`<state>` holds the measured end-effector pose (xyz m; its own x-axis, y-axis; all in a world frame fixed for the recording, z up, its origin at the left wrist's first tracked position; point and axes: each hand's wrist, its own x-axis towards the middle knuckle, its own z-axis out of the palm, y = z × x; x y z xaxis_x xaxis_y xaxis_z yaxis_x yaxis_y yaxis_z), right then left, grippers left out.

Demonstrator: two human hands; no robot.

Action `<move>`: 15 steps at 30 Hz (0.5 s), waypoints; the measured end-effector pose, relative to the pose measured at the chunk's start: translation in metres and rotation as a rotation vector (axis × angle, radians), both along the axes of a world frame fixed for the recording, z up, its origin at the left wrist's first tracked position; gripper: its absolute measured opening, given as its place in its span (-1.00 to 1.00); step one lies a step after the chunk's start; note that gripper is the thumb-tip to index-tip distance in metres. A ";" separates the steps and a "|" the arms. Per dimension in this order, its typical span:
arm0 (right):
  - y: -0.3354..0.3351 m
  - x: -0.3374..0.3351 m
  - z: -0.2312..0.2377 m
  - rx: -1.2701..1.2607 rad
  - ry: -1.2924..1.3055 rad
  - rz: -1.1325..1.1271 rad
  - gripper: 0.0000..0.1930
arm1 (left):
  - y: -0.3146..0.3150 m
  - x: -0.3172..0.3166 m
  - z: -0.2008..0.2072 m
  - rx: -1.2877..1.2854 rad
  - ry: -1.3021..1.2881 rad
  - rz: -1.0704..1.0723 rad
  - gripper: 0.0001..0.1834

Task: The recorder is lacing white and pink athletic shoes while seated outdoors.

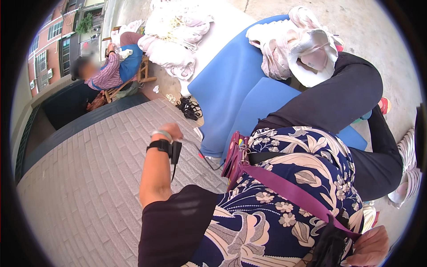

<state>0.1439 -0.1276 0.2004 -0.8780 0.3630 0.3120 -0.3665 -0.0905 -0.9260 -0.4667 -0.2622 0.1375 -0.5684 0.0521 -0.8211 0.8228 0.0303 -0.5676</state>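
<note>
Head view: one broad, flat purple fabric strap (284,189) ran diagonally across the lower right of the frame, over a navy top with cream and white floral print (271,222), from a small maroon purse with metal rings (234,158) near the centre. Right hand (370,247), lower right corner: set at the strap's lower end beside a dark, crumpled cloth (329,247); the fingers appeared bent together on the strap, tips partly hidden. Left hand (171,130), left of centre: raised before a grey brick-patterned surface (89,178), black band with boxy black device (164,149) at the wrist; the fingers looked curled, but whether they pinched anything could not be told. Handling, as judged: strap light, pliable, perhaps slightly slippery, best taken across its full flat width near the right hand; purse somewhat stiffer, better gripped by its body than by its rings. Also listed: smooth blue sheet (222,80), upper centre; bundle of white and pale pink padded fabric (311,51), upper right, by the black-trousered knee; heap of similar pale fabric (173,29), top; tangle of black cord (189,108); co-worker in striped shirt and blue apron (109,71), seated, upper left.
</note>
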 end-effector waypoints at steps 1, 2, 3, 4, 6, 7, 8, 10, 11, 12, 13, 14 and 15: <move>0.002 0.001 0.001 0.009 0.007 0.011 -0.50 | 0.016 -0.007 0.008 0.236 0.112 0.051 -0.62; 0.004 0.002 0.002 0.014 0.010 0.026 -0.51 | 0.028 -0.010 0.018 0.371 0.106 0.058 -0.64; 0.007 0.003 0.002 0.015 0.013 0.044 -0.53 | 0.037 -0.010 0.032 0.482 0.117 0.036 -0.66; 0.009 0.003 0.003 0.023 0.013 0.058 -0.54 | 0.045 -0.008 0.047 0.626 0.068 0.070 -0.69; 0.015 0.003 0.004 0.034 0.011 0.088 -0.57 | 0.058 0.004 0.084 0.904 0.000 0.140 -0.79; 0.018 0.003 0.006 0.038 0.013 0.104 -0.59 | 0.067 0.012 0.105 0.997 -0.065 0.202 -0.83; 0.020 0.002 0.007 0.046 0.018 0.122 -0.60 | 0.072 0.024 0.127 1.133 -0.188 0.287 -0.79; 0.024 0.000 0.008 0.057 0.029 0.158 -0.63 | 0.082 0.054 0.170 1.330 -0.371 0.213 -0.68; 0.025 -0.001 0.010 0.058 0.039 0.174 -0.64 | 0.086 0.070 0.189 1.436 -0.423 0.134 -0.69; 0.028 -0.003 0.009 0.074 0.048 0.178 -0.65 | 0.091 0.085 0.205 1.575 -0.482 0.007 -0.69; 0.028 -0.004 0.012 0.072 0.057 0.192 -0.67 | 0.097 0.097 0.219 1.692 -0.468 -0.064 -0.66; 0.029 -0.006 0.012 0.076 0.060 0.209 -0.68 | 0.107 0.104 0.229 1.739 -0.325 -0.260 -0.61; 0.031 -0.006 0.013 0.084 0.069 0.224 -0.69 | 0.118 0.107 0.235 1.683 -0.239 -0.428 -0.62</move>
<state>0.1380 -0.0966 0.2134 -0.9092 0.1320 0.3948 -0.4085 -0.1006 -0.9072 -0.3592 -0.1445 0.3729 -0.1739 0.9591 0.2232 0.9826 0.1839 -0.0250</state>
